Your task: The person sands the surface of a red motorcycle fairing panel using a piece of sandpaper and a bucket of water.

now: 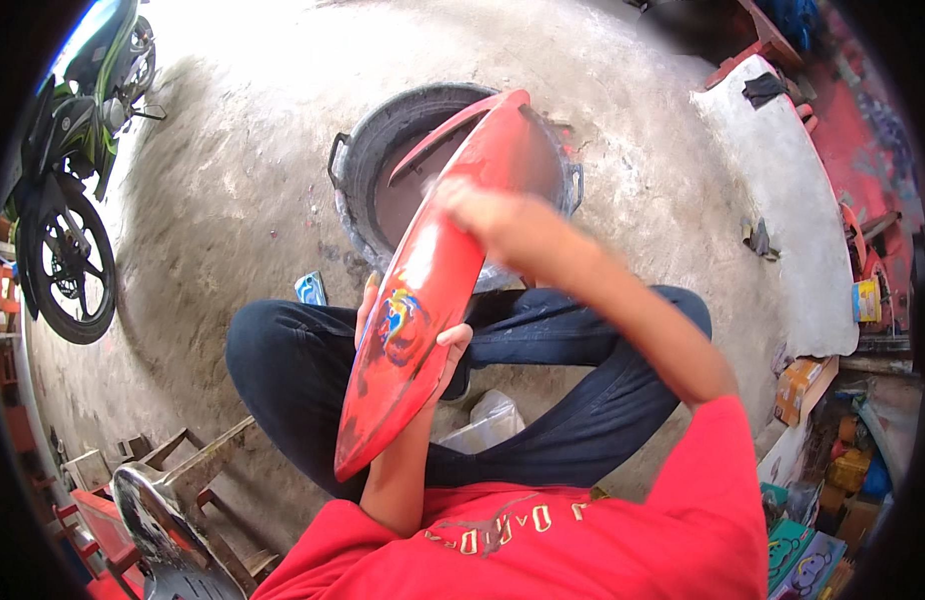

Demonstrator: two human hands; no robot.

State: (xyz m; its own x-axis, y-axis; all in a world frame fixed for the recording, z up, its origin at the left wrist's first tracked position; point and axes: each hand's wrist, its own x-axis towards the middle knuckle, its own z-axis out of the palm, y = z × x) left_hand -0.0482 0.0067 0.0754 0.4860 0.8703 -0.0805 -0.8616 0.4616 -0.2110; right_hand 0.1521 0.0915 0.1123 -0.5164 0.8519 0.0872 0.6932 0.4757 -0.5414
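A long, glossy red motorcycle body panel (443,230) slants across my lap, its far end over a black tub (348,200). A colourful swirling decal marks its near half, and dark scuffs show toward the near tip. Reaching up from beneath, my left hand (453,345) grips the panel, with fingers showing at both edges and the palm hidden behind it. My right hand (483,215) lies on the upper face of the panel, blurred by motion. Its fingers are smeared, so whether anything is under them I cannot tell. Murky greyish liquid appears inside the tub.
My crossed legs (293,370) flank the panel. On the concrete floor lies a blue patterned packet or phone (311,288). A motorcycle (73,230) stands at the left, a worn metal-and-wood frame (183,480) at lower left. Boxes (805,390) and clutter line the right side.
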